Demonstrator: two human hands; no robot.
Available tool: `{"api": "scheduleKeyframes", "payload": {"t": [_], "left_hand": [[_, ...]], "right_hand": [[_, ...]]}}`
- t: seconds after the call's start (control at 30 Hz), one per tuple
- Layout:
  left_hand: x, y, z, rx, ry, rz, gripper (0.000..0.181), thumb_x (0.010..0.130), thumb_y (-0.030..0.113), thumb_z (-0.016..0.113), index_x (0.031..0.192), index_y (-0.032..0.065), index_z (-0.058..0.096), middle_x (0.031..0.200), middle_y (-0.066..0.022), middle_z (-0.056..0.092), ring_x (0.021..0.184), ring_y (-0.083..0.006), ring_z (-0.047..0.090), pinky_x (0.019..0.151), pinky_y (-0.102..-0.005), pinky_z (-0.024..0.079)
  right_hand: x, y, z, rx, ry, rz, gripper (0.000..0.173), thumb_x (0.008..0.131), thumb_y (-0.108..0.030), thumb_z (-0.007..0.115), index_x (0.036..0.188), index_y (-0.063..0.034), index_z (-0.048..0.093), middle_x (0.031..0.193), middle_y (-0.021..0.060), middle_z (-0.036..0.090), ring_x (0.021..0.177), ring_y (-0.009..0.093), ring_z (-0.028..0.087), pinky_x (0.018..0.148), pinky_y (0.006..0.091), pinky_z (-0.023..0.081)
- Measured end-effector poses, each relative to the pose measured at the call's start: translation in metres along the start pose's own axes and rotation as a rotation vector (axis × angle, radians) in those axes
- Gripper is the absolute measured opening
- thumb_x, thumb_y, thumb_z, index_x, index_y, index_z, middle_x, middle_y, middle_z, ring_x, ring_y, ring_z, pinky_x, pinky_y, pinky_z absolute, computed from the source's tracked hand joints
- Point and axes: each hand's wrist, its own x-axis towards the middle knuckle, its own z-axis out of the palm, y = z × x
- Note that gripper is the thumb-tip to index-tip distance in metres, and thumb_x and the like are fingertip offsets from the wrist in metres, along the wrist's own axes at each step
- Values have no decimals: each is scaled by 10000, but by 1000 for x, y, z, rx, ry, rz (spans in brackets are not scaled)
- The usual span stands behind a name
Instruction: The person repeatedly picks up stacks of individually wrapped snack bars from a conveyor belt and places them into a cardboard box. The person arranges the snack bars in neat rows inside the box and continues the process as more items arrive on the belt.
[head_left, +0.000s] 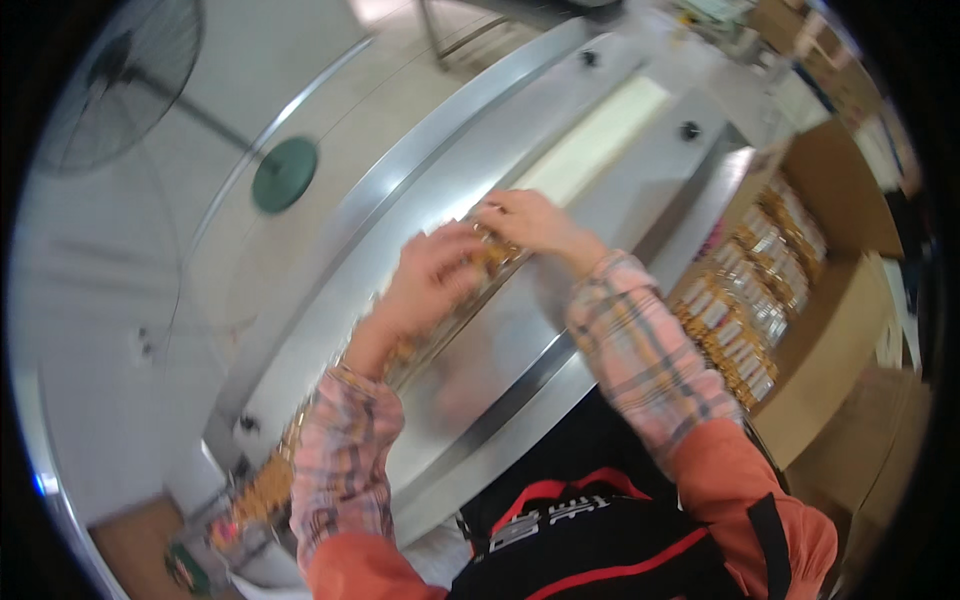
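Note:
Both of my hands are over a narrow conveyor belt (592, 142) that runs down the middle of a shiny metal table. Under and between them lies a row of shiny clear-wrapped packets (491, 255) with golden-brown contents. My right hand (529, 221) bends its fingers down onto the packets at the row's upper end. Just left of it, my left hand (431, 281) is blurred, its fingers curved over the same packets. Whether either hand grips a packet cannot be made out. More of the row shows beneath my left forearm.
An open cardboard box (817, 367) with stacked packets of the same look stands at the right. Raised metal edges (450, 112) border the table. A standing fan with a green round base (285, 175) is at the upper left. Another cardboard box (135, 536) sits at the lower left.

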Motion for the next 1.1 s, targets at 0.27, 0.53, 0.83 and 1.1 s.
{"api": "scheduleKeyframes", "payload": {"t": [0.27, 0.53, 0.83, 1.1], "left_hand": [[-158, -26, -108, -136, 23, -766, 792, 858, 474, 684, 1491, 100, 391, 1431, -99, 478, 1356, -238, 405, 1089, -377, 321], [-71, 4, -22, 521, -395, -612, 975, 555, 549, 848, 1269, -22, 507, 1152, -197, 605, 1119, -358, 537, 998, -465, 389], [-133, -9, -40, 513, -127, -554, 1158, 532, 604, 837, 1415, -6, 401, 1130, -167, 626, 1090, -331, 558, 939, -450, 377], [-87, 9, -36, 546, -237, -526, 1240, 500, 683, 835, 1417, -20, 387, 1026, -152, 663, 1036, -313, 598, 907, -451, 338]], "right_hand": [[-1, 35, 14, 335, 89, 284, 686, 899, -562, 561, 1141, 72, 661, 1067, 227, 691, 1039, 297, 646, 935, 374, 473], [4, 33, -16, 240, 193, 379, 667, 841, -443, 688, 1214, 102, 594, 1142, 200, 654, 1067, 248, 605, 924, 341, 456], [-7, 7, 1, -305, 53, 124, 724, 820, -519, 653, 1186, 101, 578, 1006, 254, 679, 1006, 392, 646, 900, 443, 488], [-26, -33, -9, -473, -164, -132, 1078, 625, -397, 855, 1525, -218, 288, 1573, 214, 217, 1361, 474, 343, 1032, 511, 441]]}}
